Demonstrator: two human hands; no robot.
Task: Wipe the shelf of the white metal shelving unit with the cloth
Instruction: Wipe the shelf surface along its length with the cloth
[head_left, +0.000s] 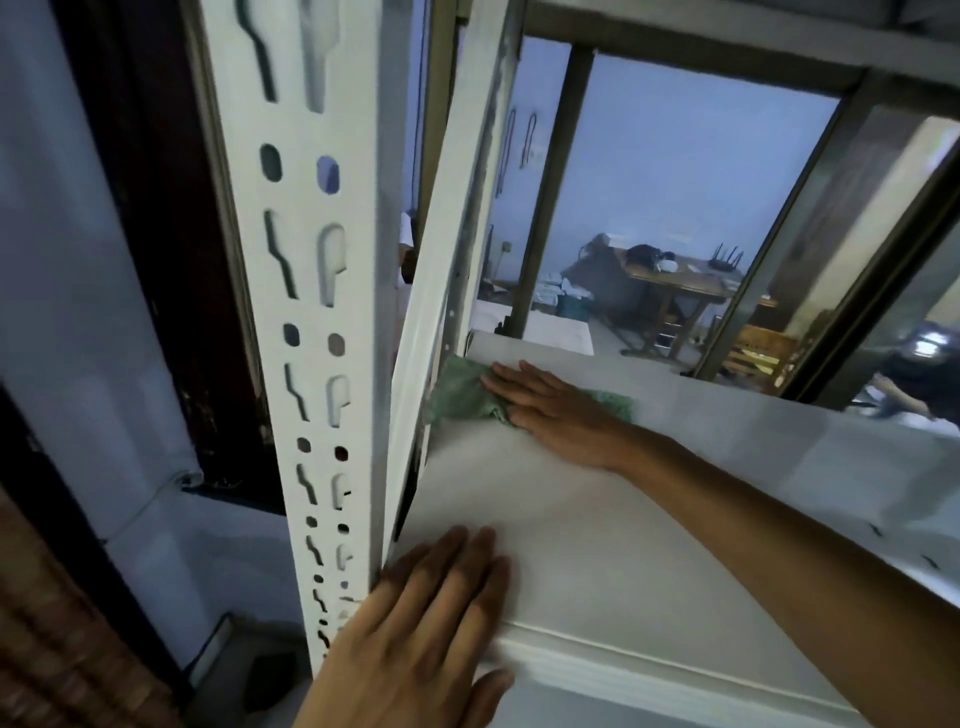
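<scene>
Shelf: right hand flat on seemingly green cloth.

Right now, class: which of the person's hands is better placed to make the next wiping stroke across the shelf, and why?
The right hand: it lies flat on the green cloth at the shelf's far-left corner. The left hand rests bare on the front edge.

Wooden table beyond window frame, black router on it, teal bin nearby
</scene>
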